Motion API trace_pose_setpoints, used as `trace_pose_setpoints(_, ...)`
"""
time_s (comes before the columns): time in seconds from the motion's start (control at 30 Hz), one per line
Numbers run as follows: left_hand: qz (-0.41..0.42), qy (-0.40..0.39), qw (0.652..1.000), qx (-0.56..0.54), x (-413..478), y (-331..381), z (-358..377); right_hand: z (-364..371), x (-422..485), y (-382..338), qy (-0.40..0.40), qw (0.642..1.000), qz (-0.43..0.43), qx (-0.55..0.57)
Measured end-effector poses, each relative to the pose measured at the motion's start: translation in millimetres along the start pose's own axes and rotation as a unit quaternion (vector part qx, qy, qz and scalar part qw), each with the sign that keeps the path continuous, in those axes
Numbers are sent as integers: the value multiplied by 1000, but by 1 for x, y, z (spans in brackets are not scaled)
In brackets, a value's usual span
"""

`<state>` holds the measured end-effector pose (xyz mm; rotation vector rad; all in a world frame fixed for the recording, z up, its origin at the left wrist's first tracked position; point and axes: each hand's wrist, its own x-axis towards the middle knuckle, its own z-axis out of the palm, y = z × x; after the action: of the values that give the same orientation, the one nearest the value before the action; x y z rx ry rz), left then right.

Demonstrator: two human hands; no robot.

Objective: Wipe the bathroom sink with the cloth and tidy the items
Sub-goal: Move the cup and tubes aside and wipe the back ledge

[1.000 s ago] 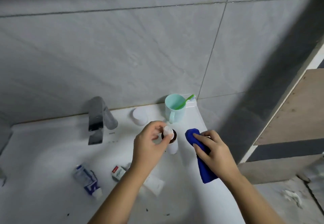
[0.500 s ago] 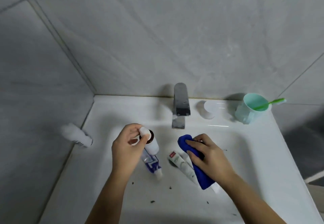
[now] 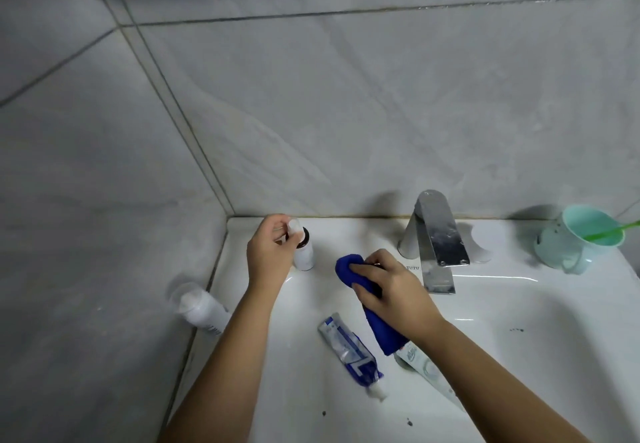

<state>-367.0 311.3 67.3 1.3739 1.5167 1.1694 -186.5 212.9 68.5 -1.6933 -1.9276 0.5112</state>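
Tidying bit: my left hand point(image 3: 273, 255) has its grip pinched on the small bottle point(image 3: 304, 257) at the sink's point(image 3: 519, 304) back-left corner. My right hand point(image 3: 391, 290) clutches the blue cloth point(image 3: 346, 266) just beside. Next I'd release the bottle upright, then shift the toothpaste tube point(image 3: 349, 349) before wiping.

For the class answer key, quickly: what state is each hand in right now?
Left hand: closed, pinching the cap end of the small white bottle.
Right hand: closed, gripping the blue cloth.
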Motion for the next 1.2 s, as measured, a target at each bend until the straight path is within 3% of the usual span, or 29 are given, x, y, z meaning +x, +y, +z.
trace_pose_setpoints(0.27, 18, 8, 1000, -7, 26, -9, 15, 5, 20, 4, 41, 999, 26, -22)
trace_pose_setpoints(0.57, 31, -33, 996, 83, 17, -16, 9, 4, 1, -2, 51, 998, 26, -12)
trace_pose_setpoints(0.8, 90, 22, 994, 50, -41, 27, -9, -25, -41, -9, 64, 997, 21, 25)
trace_pose_setpoints(1.03, 223, -48, 974, -7, -137, 98, 38, -72, -113, 28, 91, 995, 39, 33)
trace_pose_setpoints(1.2, 251, -148, 956, -21, -180, 111, 111, -109, -158, 81, 98, 991, 90, 4)
